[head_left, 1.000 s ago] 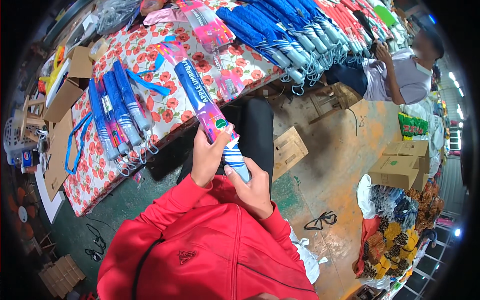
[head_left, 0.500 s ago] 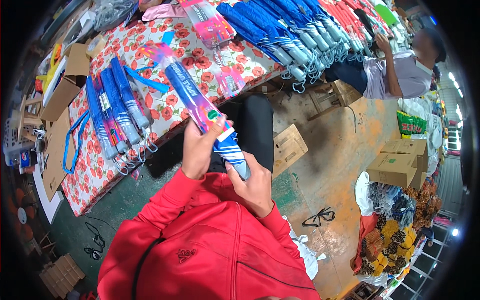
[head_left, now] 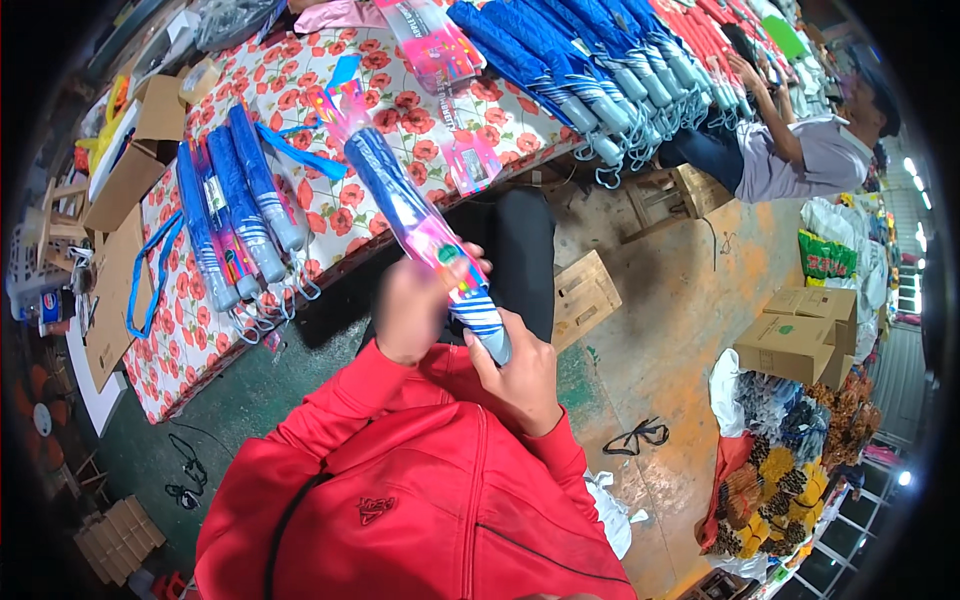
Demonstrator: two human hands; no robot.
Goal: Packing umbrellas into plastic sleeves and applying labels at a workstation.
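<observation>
A folded blue umbrella (head_left: 385, 185) with white stripes and a grey handle slants over my lap. Around it is a clear plastic sleeve printed in pink and bright colours, which sticks out past the umbrella's far end. My right hand (head_left: 522, 372) grips the grey handle end. Higher up, my left hand (head_left: 415, 305), smeared by motion, is wrapped round the printed part of the sleeve, fingertips showing on the far side. Several similar blue umbrellas (head_left: 225, 210) lie on the flowered tablecloth (head_left: 330, 195) to the left. A flat pink printed sleeve (head_left: 470, 165) lies near the table edge.
A big row of blue umbrellas (head_left: 560, 60) and pink-red ones (head_left: 690, 40) covers the table's far right. A person (head_left: 800, 160) sits there. Blue straps (head_left: 150, 275) and cardboard (head_left: 115, 290) lie at left. A wooden stool (head_left: 585, 298) and cartons (head_left: 795, 335) stand at right.
My left hand has shifted slightly down and turned on the sleeve, its fingers now reaching round the far side. The umbrella has moved a little right and nearer. My right hand keeps its grip.
</observation>
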